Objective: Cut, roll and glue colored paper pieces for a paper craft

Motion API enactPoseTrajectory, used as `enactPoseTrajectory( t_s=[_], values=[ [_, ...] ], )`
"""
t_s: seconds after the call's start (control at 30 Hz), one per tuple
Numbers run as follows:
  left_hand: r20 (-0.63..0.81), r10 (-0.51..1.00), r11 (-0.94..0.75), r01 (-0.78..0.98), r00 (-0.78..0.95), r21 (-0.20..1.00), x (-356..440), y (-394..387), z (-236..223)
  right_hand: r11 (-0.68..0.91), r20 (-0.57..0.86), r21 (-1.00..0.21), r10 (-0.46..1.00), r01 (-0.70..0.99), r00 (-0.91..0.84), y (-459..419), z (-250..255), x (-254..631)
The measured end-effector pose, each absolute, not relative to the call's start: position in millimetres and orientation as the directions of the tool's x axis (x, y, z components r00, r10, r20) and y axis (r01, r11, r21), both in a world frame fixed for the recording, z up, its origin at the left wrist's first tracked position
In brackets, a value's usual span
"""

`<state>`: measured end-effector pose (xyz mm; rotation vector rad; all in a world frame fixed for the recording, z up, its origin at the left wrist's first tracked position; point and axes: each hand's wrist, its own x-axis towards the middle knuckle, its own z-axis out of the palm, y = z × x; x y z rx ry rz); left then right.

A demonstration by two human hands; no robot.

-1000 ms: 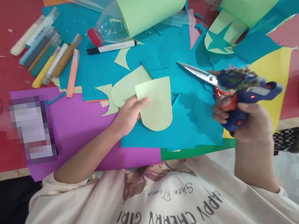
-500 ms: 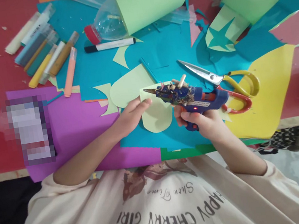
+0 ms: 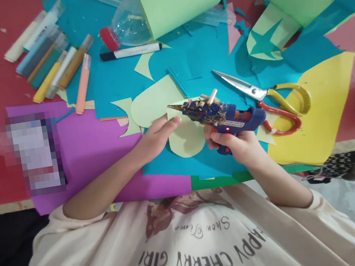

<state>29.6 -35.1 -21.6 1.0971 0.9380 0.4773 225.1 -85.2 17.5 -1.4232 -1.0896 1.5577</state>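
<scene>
My right hand [image 3: 237, 141] is closed around the handle of a blue hot glue gun [image 3: 225, 114], whose small red light is lit. Its metal nozzle points left, over the top left corner of a light green paper piece with a rounded lower end [image 3: 187, 138]. That piece is pinched at its left edge between the thumb and fingers of my left hand [image 3: 161, 135]. Behind it lies a second rounded green paper piece [image 3: 152, 103], partly covered by the first. Whether the nozzle touches the paper, I cannot tell.
Scissors [image 3: 255, 93] with yellow and red handles lie right of the glue gun. A green-wrapped plastic bottle [image 3: 183, 1] lies at the back, with a black-and-white marker [image 3: 131, 51] before it. Several colored markers [image 3: 47, 54] are at left. Blue, purple [image 3: 100, 154] and yellow sheets [image 3: 323, 114] cover the table.
The glue gun and my right hand have shifted slightly left, bringing the nozzle nearer the green piece's top left corner. My left hand keeps its pinch in about the same place.
</scene>
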Motion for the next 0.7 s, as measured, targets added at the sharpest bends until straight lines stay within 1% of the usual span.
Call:
enactPoseTrajectory(
  t_s=[0.17,0.43,0.57,0.7],
  values=[
    [-0.387,0.743,0.420,0.069,0.546,0.905,30.2,-35.8,-21.7,-0.350,-0.349,-0.937,0.930,0.007,-0.112,-85.4,17.4,224.6],
    [-0.380,0.745,0.373,0.130,0.548,0.919,30.2,-34.2,-20.3,-0.325,-0.322,-0.946,0.939,-0.005,-0.120,-86.1,14.4,225.6],
    [-0.378,0.736,0.380,0.119,0.562,0.917,29.3,-34.3,-20.1,-0.326,-0.323,-0.945,0.939,-0.012,-0.119,-86.6,14.0,225.9],
    [-0.400,0.740,0.403,0.119,0.541,0.907,28.8,-35.2,-19.3,-0.342,-0.340,-0.940,0.933,0.001,-0.121,-87.0,14.5,226.4]
  ],
)
